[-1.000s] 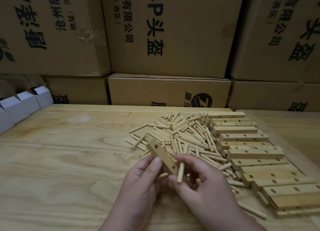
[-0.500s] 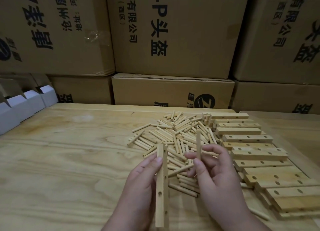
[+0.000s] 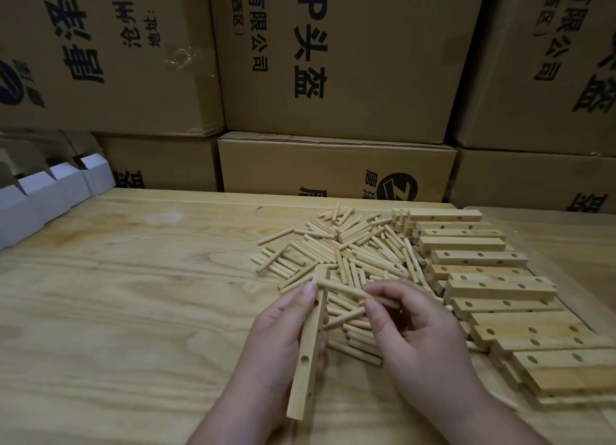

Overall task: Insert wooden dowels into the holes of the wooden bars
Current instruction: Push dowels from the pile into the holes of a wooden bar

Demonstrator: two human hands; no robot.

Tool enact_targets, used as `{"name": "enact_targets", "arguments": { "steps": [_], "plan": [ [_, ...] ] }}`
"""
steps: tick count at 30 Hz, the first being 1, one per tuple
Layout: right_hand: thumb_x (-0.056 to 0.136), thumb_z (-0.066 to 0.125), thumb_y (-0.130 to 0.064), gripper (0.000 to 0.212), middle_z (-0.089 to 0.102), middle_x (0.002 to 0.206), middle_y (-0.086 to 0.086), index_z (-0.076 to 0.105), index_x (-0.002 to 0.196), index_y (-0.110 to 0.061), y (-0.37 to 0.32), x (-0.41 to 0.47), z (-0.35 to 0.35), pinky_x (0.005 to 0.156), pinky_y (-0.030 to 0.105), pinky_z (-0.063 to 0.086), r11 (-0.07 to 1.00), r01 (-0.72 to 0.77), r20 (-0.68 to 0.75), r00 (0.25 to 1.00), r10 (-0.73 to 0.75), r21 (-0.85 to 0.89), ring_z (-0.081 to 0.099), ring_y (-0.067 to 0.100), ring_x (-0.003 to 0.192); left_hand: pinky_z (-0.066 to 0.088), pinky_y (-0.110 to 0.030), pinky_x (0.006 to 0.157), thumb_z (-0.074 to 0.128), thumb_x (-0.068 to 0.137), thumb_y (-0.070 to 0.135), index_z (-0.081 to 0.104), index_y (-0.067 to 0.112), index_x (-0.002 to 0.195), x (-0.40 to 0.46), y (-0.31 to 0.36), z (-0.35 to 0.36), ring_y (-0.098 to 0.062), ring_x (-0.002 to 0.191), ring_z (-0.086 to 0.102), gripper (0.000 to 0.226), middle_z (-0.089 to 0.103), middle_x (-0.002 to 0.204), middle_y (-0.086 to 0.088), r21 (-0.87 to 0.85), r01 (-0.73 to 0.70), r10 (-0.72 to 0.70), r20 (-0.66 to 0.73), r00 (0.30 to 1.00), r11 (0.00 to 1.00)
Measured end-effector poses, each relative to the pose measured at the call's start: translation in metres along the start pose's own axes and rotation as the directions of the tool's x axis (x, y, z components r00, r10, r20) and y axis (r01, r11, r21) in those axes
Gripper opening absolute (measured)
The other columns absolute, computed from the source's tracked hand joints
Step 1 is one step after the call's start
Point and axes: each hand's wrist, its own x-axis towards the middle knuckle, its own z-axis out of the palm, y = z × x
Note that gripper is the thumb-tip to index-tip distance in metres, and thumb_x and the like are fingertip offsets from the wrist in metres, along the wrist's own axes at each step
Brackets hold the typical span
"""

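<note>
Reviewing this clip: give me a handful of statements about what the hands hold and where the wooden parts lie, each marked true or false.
1. The left hand grips a long pale wooden bar with holes. True.
2. The right hand is empty. False: it pinches a thin round wooden dowel.
3. That dowel already sits fully in a hole of the held bar. False: it lies crosswise at the bar's far end, not sunk in.
4. A heap of loose wooden dowels lies on the plywood table. True.
5. The stacked drilled wooden bars lie left of the heap. False: they lie to its right.
</note>
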Motion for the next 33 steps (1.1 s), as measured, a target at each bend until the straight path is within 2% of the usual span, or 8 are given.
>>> {"name": "enact_targets", "arguments": {
  "steps": [3,9,12,19,24,26,31,33],
  "plan": [
    [0.087,0.073,-0.006,0.026,0.067,0.098,-0.019,0.071,0.096,-0.03,-0.003,0.003,-0.004,0.074,0.018,0.054,1.0,-0.013,0.002,1.0,0.013,-0.004,0.067,0.008,0.093,0.037,-0.023,0.038,0.074,0.069,0.051,0.076,0.019,0.087,0.001,-0.001,-0.002,-0.015,0.047,0.048,0.036,0.059,0.078,-0.012,0.003,-0.001,0.001,0.003,1.0,1.0],
    [0.088,0.072,-0.009,0.023,0.067,0.098,-0.019,0.071,0.096,-0.03,0.0,0.001,-0.002,0.079,0.035,0.058,0.997,-0.076,-0.005,0.997,0.076,-0.006,0.067,0.01,0.094,0.038,-0.022,0.04,0.07,0.072,0.051,0.073,0.02,0.083,0.002,-0.001,-0.005,-0.016,0.048,0.049,0.034,0.059,0.081,-0.013,0.001,0.01,-0.01,0.011,1.0,1.0],
    [0.089,0.071,-0.011,0.022,0.067,0.097,-0.017,0.071,0.097,-0.031,0.002,0.001,-0.002,0.077,0.037,0.057,0.996,-0.088,-0.006,0.996,0.088,-0.004,0.067,0.013,0.092,0.038,-0.023,0.04,0.069,0.074,0.05,0.074,0.019,0.084,0.001,-0.001,-0.005,-0.016,0.048,0.049,0.033,0.058,0.081,-0.013,0.013,0.006,-0.006,0.014,1.0,1.0],
    [0.09,0.07,-0.01,0.023,0.066,0.092,-0.015,0.071,0.093,-0.033,0.001,0.007,-0.007,0.063,0.016,0.049,0.996,-0.089,-0.005,0.996,0.089,0.032,0.064,0.009,0.077,0.038,-0.023,0.039,0.07,0.076,0.046,0.075,0.022,0.085,0.0,-0.002,-0.004,-0.014,0.05,0.048,0.027,0.056,0.078,-0.01,0.043,-0.021,0.018,0.063,0.998,0.999],
    [0.091,0.071,-0.019,0.023,0.06,0.073,0.0,0.071,0.093,-0.042,-0.003,0.015,-0.02,0.051,0.022,0.046,0.989,-0.151,0.115,0.982,0.15,-0.002,0.054,0.016,0.06,0.038,-0.023,0.04,0.073,0.074,0.047,0.075,0.02,0.086,0.0,-0.003,-0.004,-0.014,0.05,0.048,0.03,0.057,0.078,-0.009,0.04,-0.019,0.016,0.074,0.997,0.999],
    [0.091,0.07,-0.022,0.022,0.062,0.073,0.001,0.071,0.092,-0.044,-0.006,0.019,-0.025,0.048,0.016,0.045,0.99,-0.139,0.165,0.976,0.142,-0.033,0.054,0.007,0.054,0.039,-0.023,0.041,0.072,0.075,0.047,0.075,0.019,0.087,-0.001,-0.004,-0.004,-0.014,0.052,0.048,0.031,0.057,0.078,-0.009,0.043,-0.024,0.02,0.087,0.996,0.999],
    [0.09,0.072,-0.026,0.014,0.066,0.085,-0.012,0.073,0.093,-0.04,-0.01,0.024,-0.035,0.056,0.014,0.047,0.987,-0.071,0.185,0.978,0.097,-0.142,0.059,0.005,0.066,0.049,-0.019,0.051,0.082,0.073,0.047,0.079,0.017,0.097,-0.002,-0.005,-0.004,-0.008,0.057,0.059,0.039,0.066,0.073,0.0,0.062,-0.058,0.049,0.132,0.99,0.996],
    [0.09,0.071,-0.028,0.013,0.065,0.091,-0.02,0.073,0.094,-0.041,-0.011,0.026,-0.038,0.061,0.011,0.047,0.979,-0.036,0.197,0.978,0.075,-0.198,0.061,0.004,0.075,0.054,-0.019,0.062,0.081,0.072,0.049,0.08,0.016,0.099,0.0,-0.008,-0.006,-0.006,0.068,0.067,0.043,0.073,0.08,0.003,0.078,-0.08,0.068,0.15,0.986,0.994]
  ]
}}
